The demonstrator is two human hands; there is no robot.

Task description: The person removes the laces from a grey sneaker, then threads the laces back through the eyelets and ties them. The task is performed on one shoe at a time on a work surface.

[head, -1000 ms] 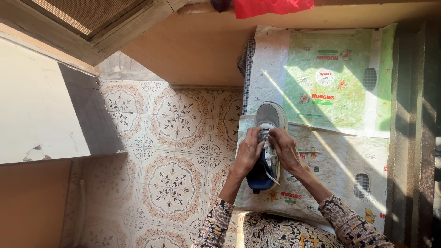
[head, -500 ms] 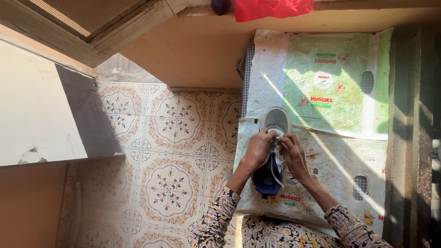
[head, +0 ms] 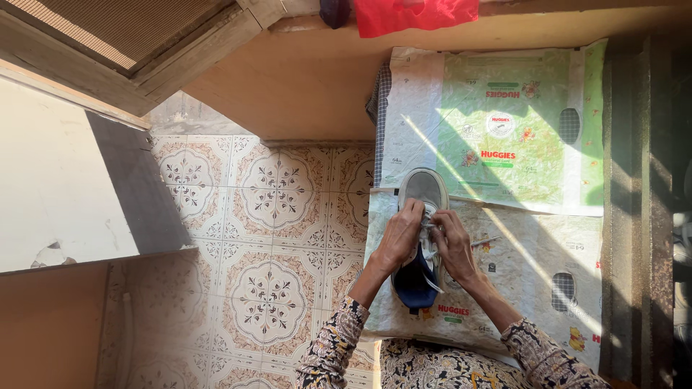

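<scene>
A grey sneaker with a dark blue lining lies on flattened printed plastic packaging, toe pointing away from me. Both my hands are on its laces at the middle of the shoe. My left hand pinches the white lace on the shoe's left side. On the right side, my right hand grips the lace too. White lace ends hang down over the shoe's opening. Patterned sleeves cover both my forearms.
A second green-printed plastic sheet lies beyond the shoe. Patterned floor tiles spread to the left. A wooden ledge runs at the back with a red cloth on it. A white board leans at the far left.
The view has shifted slightly, so the shoe and hands sit a little lower and to the right in the frame. My fingers keep working the laces; the shoe stays in place on the plastic.
</scene>
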